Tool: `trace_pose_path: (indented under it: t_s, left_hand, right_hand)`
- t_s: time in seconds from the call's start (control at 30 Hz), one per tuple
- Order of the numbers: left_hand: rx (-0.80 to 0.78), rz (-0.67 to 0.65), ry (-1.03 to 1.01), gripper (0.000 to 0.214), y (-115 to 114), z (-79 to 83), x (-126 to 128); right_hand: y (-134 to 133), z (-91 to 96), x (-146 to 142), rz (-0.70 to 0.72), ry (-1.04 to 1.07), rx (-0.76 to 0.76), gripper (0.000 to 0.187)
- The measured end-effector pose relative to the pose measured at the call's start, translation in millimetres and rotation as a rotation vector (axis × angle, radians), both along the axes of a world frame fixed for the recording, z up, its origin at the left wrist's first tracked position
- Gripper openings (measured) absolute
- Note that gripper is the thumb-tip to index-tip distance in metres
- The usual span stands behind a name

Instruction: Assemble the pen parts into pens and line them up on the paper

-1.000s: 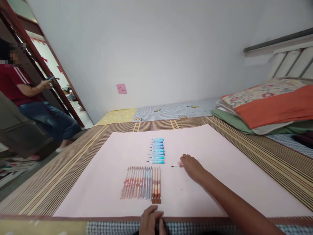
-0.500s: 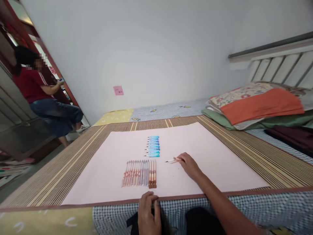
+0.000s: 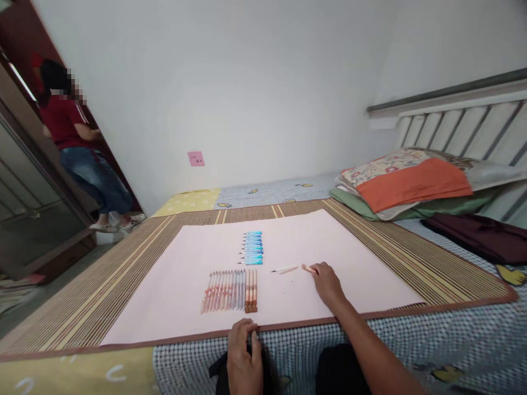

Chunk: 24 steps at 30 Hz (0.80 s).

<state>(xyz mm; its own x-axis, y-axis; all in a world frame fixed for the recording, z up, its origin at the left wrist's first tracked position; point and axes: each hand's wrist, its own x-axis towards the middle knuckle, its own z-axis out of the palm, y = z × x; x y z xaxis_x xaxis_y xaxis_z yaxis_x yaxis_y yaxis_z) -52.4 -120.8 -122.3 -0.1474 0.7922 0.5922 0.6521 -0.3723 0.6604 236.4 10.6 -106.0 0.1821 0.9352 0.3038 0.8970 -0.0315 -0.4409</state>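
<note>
The right hand [image 3: 327, 284] pinches an orange pen cap [image 3: 308, 268] just right of the white pen [image 3: 284, 269] on the pink sheet [image 3: 185, 274], while the left hand [image 3: 244, 356] rests at the near edge of the striped mat [image 3: 123, 263], its grip impossible to tell.

We see a striped straw mat [image 3: 123, 263] spread over the bed, and folded quilts with a flowered pillow [image 3: 407, 184] piled by the slatted headboard [image 3: 453, 126]. A dark cloth [image 3: 481, 238] lies near them. A pink note [image 3: 196, 158] sticks to the white wall, and a person in a red shirt [image 3: 68, 123] stands at the doorway.
</note>
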Motion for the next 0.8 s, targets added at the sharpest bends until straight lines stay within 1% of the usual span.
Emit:
trace_pose_path:
  t_s: [0.17,0.23,0.33,0.43,0.53,0.67,0.8]
  left_hand:
    - [0.014,0.008,-0.004,0.018,0.1,0.1,-4.3]
    - [0.021,0.013,0.001,0.018,0.2,-0.9,-5.8]
    - [0.006,0.012,0.000,0.018,-0.1,-1.3,-5.1]
    - [-0.017,0.010,-0.001,0.019,-0.9,-0.8,-2.8]
    - [-0.021,0.007,0.002,0.019,-1.5,-0.9,-2.7]
    - [-0.011,0.016,0.001,0.018,-1.3,-0.1,-5.2]
    - [-0.024,0.005,-0.006,0.018,-1.6,2.8,-5.1]
  right_hand:
    - [-8.5,3.8,-2.9,-0.036,-0.082,-0.007,0.024]
    - [-6.8,7.8,-6.5,-0.017,-0.114,-0.001,0.024]
    - [6.4,15.2,-17.3,0.101,-0.174,-0.007,0.027]
    - [26.8,21.4,-32.1,0.228,-0.240,-0.067,0.017]
    - [42.7,25.1,-43.2,0.312,-0.297,-0.122,0.016]
    - [50.3,27.5,-45.6,0.388,-0.347,-0.145,0.010]
    - [50.8,28.2,-42.6,0.442,-0.378,-0.163,0.016]
